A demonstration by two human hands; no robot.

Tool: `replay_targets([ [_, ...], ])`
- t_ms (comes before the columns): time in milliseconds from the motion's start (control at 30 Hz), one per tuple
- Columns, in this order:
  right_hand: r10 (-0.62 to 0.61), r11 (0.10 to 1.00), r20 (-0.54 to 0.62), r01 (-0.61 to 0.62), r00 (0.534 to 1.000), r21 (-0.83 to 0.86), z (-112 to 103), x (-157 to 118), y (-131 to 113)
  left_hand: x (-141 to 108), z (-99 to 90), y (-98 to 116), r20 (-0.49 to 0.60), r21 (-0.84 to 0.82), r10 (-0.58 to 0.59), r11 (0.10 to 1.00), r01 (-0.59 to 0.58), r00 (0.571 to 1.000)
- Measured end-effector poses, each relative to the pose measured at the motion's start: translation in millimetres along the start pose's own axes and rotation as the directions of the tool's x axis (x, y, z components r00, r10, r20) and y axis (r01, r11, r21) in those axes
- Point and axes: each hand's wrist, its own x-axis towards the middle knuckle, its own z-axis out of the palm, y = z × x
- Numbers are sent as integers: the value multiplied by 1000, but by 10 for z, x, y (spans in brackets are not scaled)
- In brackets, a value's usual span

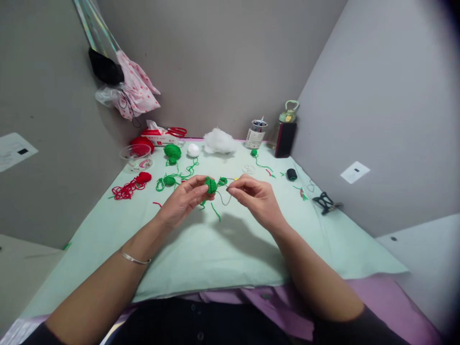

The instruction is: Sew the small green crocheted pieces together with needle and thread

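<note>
Between the thumb and fingers of my left hand (pixel 185 199) is a small green crocheted piece (pixel 210 185) with dark thread lines across it. My right hand (pixel 256 199) is pinched on a thin needle (pixel 223 183) that points left toward the piece. A dark thread (pixel 225 203) hangs in a loop between the two hands. Behind the gap between them lies another small green piece (pixel 223 181) on the table. Green yarn tails hang or lie just under the held piece; I cannot tell which are attached to it.
Red yarn (pixel 125 190) lies at left near a clear plastic tub (pixel 138 160). Farther back are a green yarn ball (pixel 172 152), white stuffing (pixel 220 142), a pen holder (pixel 256 135) and a phone (pixel 286 140). A black thread spool (pixel 291 174) and a claw clip (pixel 326 203) sit at right.
</note>
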Motion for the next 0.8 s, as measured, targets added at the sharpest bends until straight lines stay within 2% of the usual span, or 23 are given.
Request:
replay_targets([
  [133, -45, 994, 66, 52, 997, -97, 50, -43, -15, 2, 12, -8, -10, 5, 10, 1000, -10, 1000],
  [267, -37, 991, 125, 52, 992, -122, 71, -68, -26, 0, 1, -19, 1, 11, 19, 1000, -19, 1000],
  [800, 63, 989, 152, -41, 986, -145, 93, -71, 20, -10, 9, -15, -8, 61, 36, 998, -35, 999],
])
